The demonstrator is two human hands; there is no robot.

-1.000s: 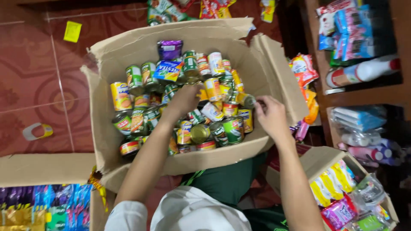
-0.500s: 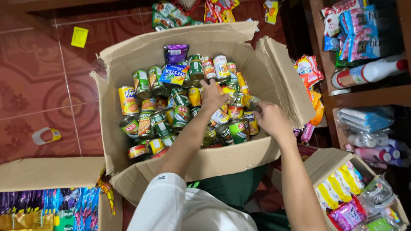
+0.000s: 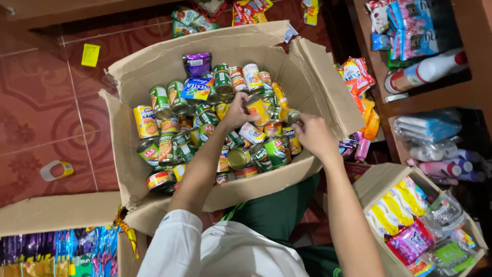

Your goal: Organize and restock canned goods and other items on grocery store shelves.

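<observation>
Reaching into a large open brown cardboard box at frame centre, packed with small cylindrical metal tins in green, yellow and red labels. Left hand curled shut around a yellow-labelled tin near the middle of the box, fingers wrapped over its top. Right hand closed on a small yellow tin with a silver end, held on its side just beside the left hand's tin, above the right half of the heap. Lying on the tins at the box's upper part: a purple foil pouch and a blue-and-yellow sachet. Standing at lower right: a smaller cardboard box of yellow and pink packets. Showing at lower left: another carton with purple and blue sachets. Resting on the red tiled floor at left: a yellow-and-white tape dispenser. Filling the upper right: a wooden shelf with a white bottle.
</observation>
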